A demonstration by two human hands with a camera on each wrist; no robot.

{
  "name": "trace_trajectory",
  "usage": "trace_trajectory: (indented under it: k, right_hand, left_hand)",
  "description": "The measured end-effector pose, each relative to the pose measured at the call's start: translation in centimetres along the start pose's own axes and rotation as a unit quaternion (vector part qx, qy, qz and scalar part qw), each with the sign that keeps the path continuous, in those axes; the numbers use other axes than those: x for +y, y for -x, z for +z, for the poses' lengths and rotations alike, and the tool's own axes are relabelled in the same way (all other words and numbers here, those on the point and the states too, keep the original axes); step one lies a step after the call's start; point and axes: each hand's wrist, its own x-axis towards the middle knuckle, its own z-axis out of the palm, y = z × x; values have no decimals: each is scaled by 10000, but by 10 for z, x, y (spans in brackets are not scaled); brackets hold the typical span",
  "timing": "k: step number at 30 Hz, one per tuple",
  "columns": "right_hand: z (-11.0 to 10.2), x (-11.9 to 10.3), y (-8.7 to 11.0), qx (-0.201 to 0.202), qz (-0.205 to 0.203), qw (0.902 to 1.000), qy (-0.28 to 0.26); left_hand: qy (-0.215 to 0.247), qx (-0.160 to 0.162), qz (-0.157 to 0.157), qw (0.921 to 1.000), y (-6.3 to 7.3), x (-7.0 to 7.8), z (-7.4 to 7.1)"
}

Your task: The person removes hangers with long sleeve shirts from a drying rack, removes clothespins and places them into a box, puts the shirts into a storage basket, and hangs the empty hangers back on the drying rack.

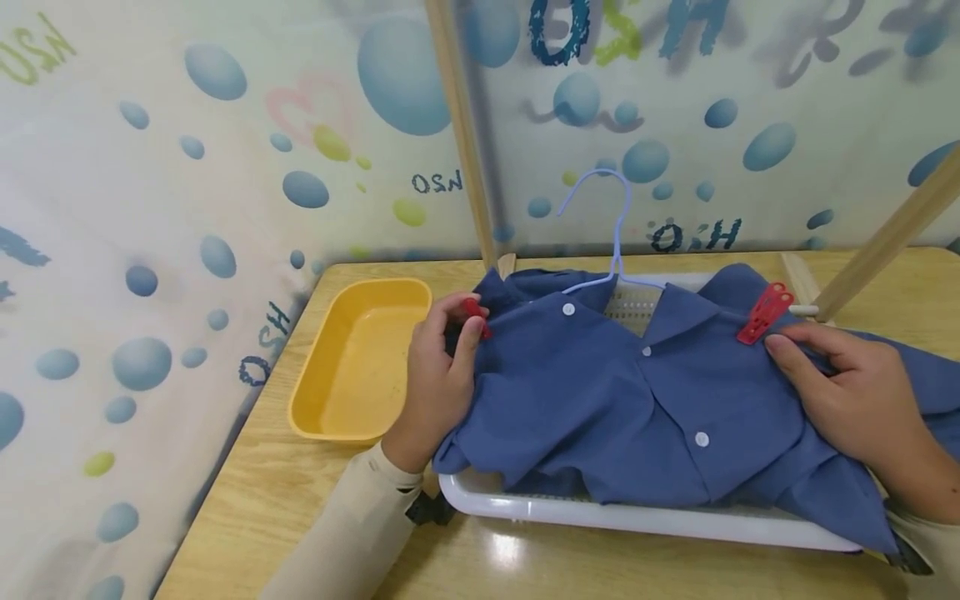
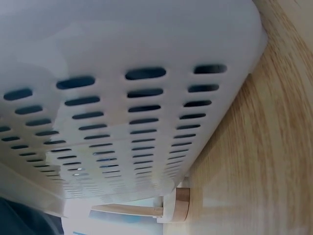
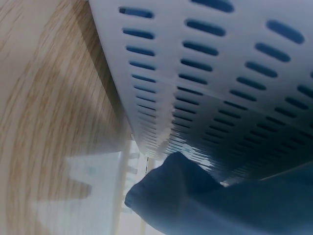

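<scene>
A blue shirt (image 1: 577,392) with white buttons lies spread over a white basket, a lilac hanger (image 1: 619,225) in its collar. My left hand (image 1: 442,367) pinches a red clothespin (image 1: 476,317) at the shirt's left shoulder; the fingers partly cover it. At the other shoulder another red clothespin (image 1: 765,313) sits on the cloth. Just below it my right hand (image 1: 862,383) holds the shirt between thumb and fingers. Neither hand shows in the wrist views; a fold of the shirt (image 3: 171,196) hangs beside the basket in the right one.
The white basket (image 1: 645,521) with slotted walls stands on a wooden table (image 1: 247,500). A yellow tub (image 1: 360,358) is to its left. Two wooden poles (image 1: 461,125) rise behind, before a patterned curtain (image 1: 225,167).
</scene>
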Motion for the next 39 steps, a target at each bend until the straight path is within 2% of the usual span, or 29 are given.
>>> trace_trajectory:
  k: [13,39]
  right_hand:
    - [-1,0,0,1,13,10000,62]
    - [-1,1,0,59,-32,10000,6]
  left_hand:
    - [141,41,46,9999,0,-1,1]
    - [192,-35,-115,9997,2,3,-1]
